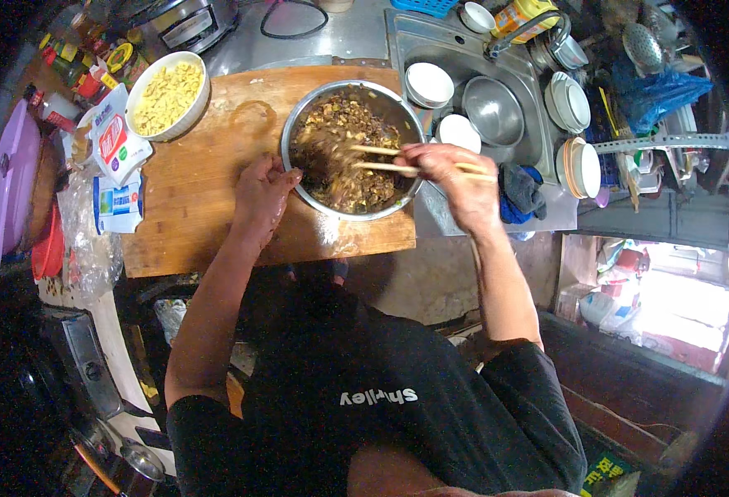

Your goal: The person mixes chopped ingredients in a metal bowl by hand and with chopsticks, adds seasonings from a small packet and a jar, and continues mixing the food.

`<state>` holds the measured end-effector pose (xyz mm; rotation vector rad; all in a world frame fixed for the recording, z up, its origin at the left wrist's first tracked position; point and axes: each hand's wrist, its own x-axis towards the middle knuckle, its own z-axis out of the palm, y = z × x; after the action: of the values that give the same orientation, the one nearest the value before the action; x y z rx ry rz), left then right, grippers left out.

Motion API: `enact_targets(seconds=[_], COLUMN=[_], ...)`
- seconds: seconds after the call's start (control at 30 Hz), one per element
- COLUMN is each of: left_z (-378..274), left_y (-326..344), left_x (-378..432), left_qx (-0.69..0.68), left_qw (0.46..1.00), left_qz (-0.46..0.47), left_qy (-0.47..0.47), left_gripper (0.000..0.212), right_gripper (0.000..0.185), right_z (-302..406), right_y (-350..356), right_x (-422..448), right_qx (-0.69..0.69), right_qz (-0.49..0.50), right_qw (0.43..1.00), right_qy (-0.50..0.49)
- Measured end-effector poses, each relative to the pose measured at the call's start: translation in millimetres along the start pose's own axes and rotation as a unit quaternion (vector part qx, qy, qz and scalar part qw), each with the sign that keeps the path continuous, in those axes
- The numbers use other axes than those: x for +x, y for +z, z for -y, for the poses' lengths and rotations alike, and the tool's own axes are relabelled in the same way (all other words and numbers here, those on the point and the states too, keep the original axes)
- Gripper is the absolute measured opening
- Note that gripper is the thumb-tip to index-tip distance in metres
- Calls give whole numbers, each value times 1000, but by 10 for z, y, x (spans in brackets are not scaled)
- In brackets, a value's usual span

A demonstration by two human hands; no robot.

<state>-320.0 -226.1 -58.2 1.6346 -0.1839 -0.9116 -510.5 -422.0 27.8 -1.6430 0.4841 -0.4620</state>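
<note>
A round stainless steel bowl (409,194) stands on a wooden cutting board (215,223), at its right part. Inside the bowl lies a brown chopped filling (355,121) with yellow bits, blurred towards the left. My right hand (460,177) grips a pair of wooden chopsticks (380,166) over the bowl's right rim, their tips in the filling. At the left rim, my left hand (268,192) pinches the bowl's edge between thumb and fingers. A white bowl of yellow scrambled egg pieces (168,99) sits at the board's far left corner.
A metal sink (420,37) at the right holds white bowls (429,86) and a steel basin (493,112). A knife (361,61) lies along the board's back edge. Printed packets (119,202), sauce bottles (59,50) and a purple lid (11,180) crowd the left.
</note>
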Motion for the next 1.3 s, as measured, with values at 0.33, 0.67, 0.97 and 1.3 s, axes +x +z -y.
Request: enact_targets(seconds=[0.33,0.67,0.97,1.3], left_z=[93,108,226,-56], left_y=[17,52,-37,55], left_x=[76,162,168,8], left_qx=[6,100,49,22], left_qw=[997,990,993,999], left_qz=[-1,-7,-26,-26], left_qy=[74,104,102,41], left_gripper=[15,16,15,10], right_gripper=[12,21,13,12], right_z=[197,-463,53,457], right_y=[-127,-256,-155,-310], right_x=[76,702,518,219], right_qx=[-203,134,1,-322], right_qz=[20,-41,149,123], right_qw=[973,986,987,931], right_qy=[-103,86,57,-118])
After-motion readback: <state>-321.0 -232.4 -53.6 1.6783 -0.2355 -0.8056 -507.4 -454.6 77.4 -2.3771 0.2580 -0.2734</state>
